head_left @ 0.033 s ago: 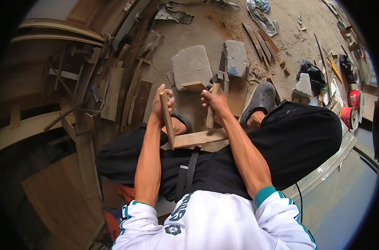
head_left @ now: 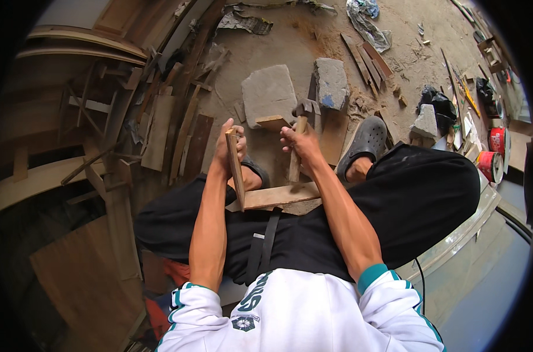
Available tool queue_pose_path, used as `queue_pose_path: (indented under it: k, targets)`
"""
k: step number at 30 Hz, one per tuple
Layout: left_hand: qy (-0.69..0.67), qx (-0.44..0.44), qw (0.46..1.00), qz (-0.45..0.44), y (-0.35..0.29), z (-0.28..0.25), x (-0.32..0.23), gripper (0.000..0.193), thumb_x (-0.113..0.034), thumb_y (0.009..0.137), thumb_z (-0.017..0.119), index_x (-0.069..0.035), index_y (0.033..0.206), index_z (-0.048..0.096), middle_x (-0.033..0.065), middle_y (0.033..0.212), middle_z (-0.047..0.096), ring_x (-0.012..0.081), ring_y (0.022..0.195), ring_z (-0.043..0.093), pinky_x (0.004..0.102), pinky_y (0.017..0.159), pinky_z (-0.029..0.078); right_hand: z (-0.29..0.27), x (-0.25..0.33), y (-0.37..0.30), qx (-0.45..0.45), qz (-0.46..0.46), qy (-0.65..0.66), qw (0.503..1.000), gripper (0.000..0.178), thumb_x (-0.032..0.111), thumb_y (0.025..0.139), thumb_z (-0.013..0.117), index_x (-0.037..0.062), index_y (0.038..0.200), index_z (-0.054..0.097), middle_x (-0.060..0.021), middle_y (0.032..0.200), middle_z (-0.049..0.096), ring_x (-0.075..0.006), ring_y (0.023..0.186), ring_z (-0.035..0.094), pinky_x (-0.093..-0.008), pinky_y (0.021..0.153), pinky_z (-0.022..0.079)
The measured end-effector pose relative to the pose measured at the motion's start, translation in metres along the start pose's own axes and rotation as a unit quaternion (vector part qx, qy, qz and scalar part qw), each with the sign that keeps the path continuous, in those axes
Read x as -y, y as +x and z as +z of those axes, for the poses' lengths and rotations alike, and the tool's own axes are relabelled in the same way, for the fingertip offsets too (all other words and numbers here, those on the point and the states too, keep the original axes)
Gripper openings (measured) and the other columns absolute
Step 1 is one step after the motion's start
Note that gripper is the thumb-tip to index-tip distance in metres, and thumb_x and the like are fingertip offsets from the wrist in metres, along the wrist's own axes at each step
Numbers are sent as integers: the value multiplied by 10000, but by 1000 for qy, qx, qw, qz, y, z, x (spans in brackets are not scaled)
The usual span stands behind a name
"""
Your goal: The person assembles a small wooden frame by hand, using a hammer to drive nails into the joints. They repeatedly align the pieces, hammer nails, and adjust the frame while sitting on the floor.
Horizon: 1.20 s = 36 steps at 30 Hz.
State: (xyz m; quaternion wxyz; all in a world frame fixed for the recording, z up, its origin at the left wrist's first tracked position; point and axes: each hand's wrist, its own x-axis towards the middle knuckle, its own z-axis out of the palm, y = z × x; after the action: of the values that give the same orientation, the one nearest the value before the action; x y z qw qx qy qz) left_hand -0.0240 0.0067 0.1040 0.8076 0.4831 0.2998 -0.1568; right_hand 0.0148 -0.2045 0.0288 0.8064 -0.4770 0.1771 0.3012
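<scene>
In the head view, the left hand (head_left: 235, 146) is wrapped round one side of a wooden frame (head_left: 237, 179) — probably stiff, light, best held by that side; its lower board (head_left: 281, 195) lies bodyward of both hands; the right hand (head_left: 301, 144) grips a hammer (head_left: 295, 167), likely head-heavy, by its handle.

Hammer handle (head_left: 294, 169) (partly) behind right hand (head_left: 301, 145)
</scene>
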Motion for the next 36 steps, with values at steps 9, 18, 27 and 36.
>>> queue_pose_path:
  k: [9, 18, 27, 36]
  targets:
    - [60, -11, 998, 2, 33, 38, 22, 414, -563, 932, 542, -165, 814, 548, -63, 556, 452, 42, 406, 367, 212, 359, 285, 41, 68, -64, 176, -118, -14, 977, 271, 50, 864, 729, -60, 1061, 580, -151, 1005, 687, -216, 863, 696, -351, 757, 624]
    - [247, 131, 959, 52, 48, 112, 15, 679, -653, 947, 468, -11, 1123, 598, 35, 844, 611, 120, 786, 584, 243, 693, 481, -1, 94, -74, 8, -229, -89, 969, 153, 3, 866, 698, -5, 872, 544, -114, 872, 678, -171, 803, 690, -321, 707, 613]
    - [271, 49, 905, 325, 60, 161, 13, 687, -615, 897, 570, -25, 1250, 551, 123, 1153, 628, 244, 1109, 579, 359, 976, 442, 10, 141, -120, -98, -381, -82, 916, 162, -39, 908, 647, 22, 962, 506, -91, 929, 648, -151, 854, 652, -287, 768, 558]
    - [769, -142, 604, 155, 88, 57, 38, 444, -215, 794, 676, -202, 1236, 648, 74, 1231, 656, 294, 1274, 505, 622, 1153, 78, -6, 179, -127, -112, -443, -157, 876, 170, -56, 932, 602, 34, 977, 464, -110, 1006, 607, -193, 923, 664, -359, 824, 599]
